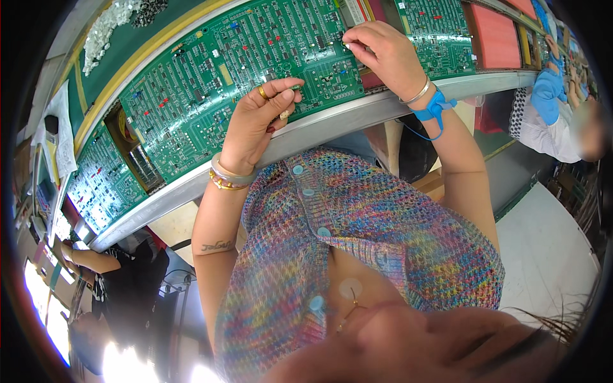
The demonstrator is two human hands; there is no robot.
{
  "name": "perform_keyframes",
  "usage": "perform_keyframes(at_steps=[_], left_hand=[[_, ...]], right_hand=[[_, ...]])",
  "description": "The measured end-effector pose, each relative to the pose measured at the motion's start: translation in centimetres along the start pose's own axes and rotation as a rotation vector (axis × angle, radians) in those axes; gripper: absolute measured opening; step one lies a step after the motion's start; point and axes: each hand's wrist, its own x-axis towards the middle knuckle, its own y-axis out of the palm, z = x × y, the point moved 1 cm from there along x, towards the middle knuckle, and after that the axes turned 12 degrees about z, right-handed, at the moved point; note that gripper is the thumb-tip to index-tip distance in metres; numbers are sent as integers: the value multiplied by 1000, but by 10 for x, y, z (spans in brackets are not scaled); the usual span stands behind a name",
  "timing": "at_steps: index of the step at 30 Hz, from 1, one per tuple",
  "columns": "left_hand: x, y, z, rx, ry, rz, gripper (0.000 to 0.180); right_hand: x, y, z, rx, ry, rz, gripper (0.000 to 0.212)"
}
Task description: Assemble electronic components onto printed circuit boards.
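A large green circuit board lies in front of me, set with rows of chips and small red, blue and yellow parts. Over its near right part, my left hand is closed, thumb and index finger pinched together. A small pale piece shows at its curled fingers; whatever the fingertips pinch is too small to name. My right hand is closed too, above the board's right edge. Between its thumb and index finger is a small white part. A blue wrist strap is round my right wrist.
A metal rail runs along the near side. More circuit boards lie left and right. White parts and dark parts are piled far left. A pink block lies right. Other people are at both sides.
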Motion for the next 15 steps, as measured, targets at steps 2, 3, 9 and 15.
perform_keyframes(at_steps=[2, 3, 9, 15], left_hand=[[0, -2, 2, 7, 3, -9, 25], [0, -3, 3, -6, 15, 9, 22], [-2, 1, 4, 6, 49, -4, 18], [-12, 17, 10, -47, 75, 49, 18]], right_hand=[[0, 0, 1, -82, -30, 23, 13], [0, 0, 1, -83, -30, 22, 13], [6, -14, 20, -154, -109, -2, 19], [-7, -14, 88, 244, -153, -21, 16]])
